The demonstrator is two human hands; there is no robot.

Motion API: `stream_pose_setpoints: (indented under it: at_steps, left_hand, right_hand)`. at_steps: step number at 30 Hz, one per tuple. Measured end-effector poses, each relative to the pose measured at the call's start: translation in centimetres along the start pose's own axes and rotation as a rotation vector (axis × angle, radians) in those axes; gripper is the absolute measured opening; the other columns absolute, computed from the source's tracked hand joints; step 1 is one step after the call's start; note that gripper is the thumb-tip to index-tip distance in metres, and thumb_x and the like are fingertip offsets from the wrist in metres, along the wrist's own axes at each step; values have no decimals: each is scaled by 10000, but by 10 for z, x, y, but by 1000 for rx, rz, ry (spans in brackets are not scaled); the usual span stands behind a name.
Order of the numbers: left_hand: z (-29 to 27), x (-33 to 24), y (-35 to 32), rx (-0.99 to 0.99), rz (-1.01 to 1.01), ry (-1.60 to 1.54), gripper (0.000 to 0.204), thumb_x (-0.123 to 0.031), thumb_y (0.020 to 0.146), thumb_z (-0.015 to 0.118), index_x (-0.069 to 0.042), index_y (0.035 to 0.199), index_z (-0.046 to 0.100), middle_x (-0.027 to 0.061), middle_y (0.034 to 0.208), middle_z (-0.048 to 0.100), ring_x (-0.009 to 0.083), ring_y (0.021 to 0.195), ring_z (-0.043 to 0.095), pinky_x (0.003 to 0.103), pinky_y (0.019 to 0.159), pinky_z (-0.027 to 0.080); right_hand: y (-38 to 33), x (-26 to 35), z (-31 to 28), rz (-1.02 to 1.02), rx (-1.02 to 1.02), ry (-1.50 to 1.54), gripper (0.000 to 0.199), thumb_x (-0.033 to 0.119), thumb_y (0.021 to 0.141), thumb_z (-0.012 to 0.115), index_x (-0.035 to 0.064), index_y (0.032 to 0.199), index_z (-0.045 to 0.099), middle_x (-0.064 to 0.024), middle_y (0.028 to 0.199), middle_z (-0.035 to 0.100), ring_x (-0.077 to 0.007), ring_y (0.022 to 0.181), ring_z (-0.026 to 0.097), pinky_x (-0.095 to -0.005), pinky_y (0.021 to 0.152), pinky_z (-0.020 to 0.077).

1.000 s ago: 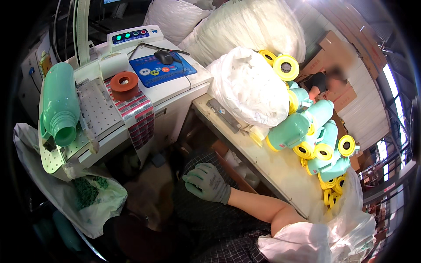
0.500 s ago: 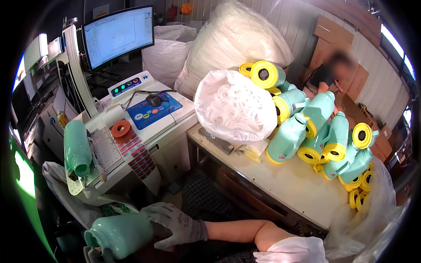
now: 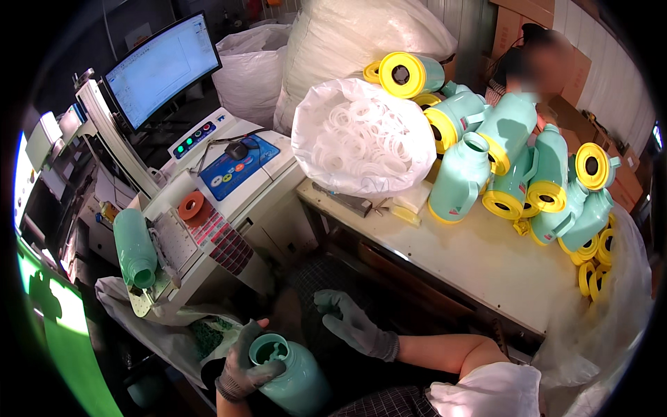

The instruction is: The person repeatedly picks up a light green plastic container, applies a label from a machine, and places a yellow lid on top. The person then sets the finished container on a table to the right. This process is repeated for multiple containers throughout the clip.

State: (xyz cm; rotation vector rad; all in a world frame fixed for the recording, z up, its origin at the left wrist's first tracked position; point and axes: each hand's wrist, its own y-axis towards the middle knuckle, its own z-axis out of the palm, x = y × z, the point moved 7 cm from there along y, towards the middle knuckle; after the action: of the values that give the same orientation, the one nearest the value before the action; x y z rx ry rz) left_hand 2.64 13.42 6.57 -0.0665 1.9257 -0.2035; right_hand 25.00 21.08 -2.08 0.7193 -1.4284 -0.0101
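Note:
My left hand (image 3: 246, 366), in a grey glove, grips the neck of a mint-green bottle-shaped shell (image 3: 300, 386) low in front of me. The shell is tilted with its open mouth up, and something pale green shows inside that I cannot make out. To its right, my gloved right hand (image 3: 356, 325) hangs apart from it, fingers spread and holding nothing. Another green shell (image 3: 135, 247) lies on the machine's bed at the left, its mouth toward me. Several green jugs with yellow bases, one of them this upright jug (image 3: 458, 179), are heaped on the right-hand table (image 3: 445, 257).
A white bag of clear rings (image 3: 365, 139) stands on the table beside the jugs. Left are a monitor (image 3: 163, 69), a control box (image 3: 198, 139) and an orange tape roll (image 3: 194, 207). Yellow rings (image 3: 594, 274) lie by clear plastic film. A person (image 3: 528, 66) is behind the jugs.
The shell has come right, toward my middle, and its mouth now points up. My right hand has let go and moved right. My left hand has come into fuller view at the neck.

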Motion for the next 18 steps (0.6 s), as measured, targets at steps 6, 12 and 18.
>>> stream_pose_setpoints:
  at_steps: [6, 12, 18]
  left_hand:
    - [54, 3, 14, 245, 157, 328, 1141, -427, 659, 971, -32, 1582, 429, 188, 1433, 667, 342, 1268, 705, 444, 1092, 559]
    - [69, -17, 9, 331, 19, 327, 1106, -393, 689, 947, -11, 1585, 423, 219, 1275, 724, 368, 1194, 722, 450, 1027, 575]
    - [43, 6, -25, 172, 146, 153, 1014, -369, 737, 942, -15, 1550, 452, 180, 1224, 751, 334, 1131, 746, 413, 1011, 594]
  right_hand:
    - [20, 60, 50, 79, 847, -286, 227, 190, 985, 632, 50, 1141, 718, -147, 1029, 746, -331, 965, 742, -462, 906, 569]
    - [37, 69, 60, 45, 1387, -485, 200, 238, 975, 665, 64, 1061, 714, -129, 959, 751, -324, 881, 747, -451, 840, 579]
    - [32, 121, 40, -406, 766, -400, 168, 234, 920, 777, 143, 1022, 679, -24, 816, 699, -231, 673, 700, -377, 585, 555]
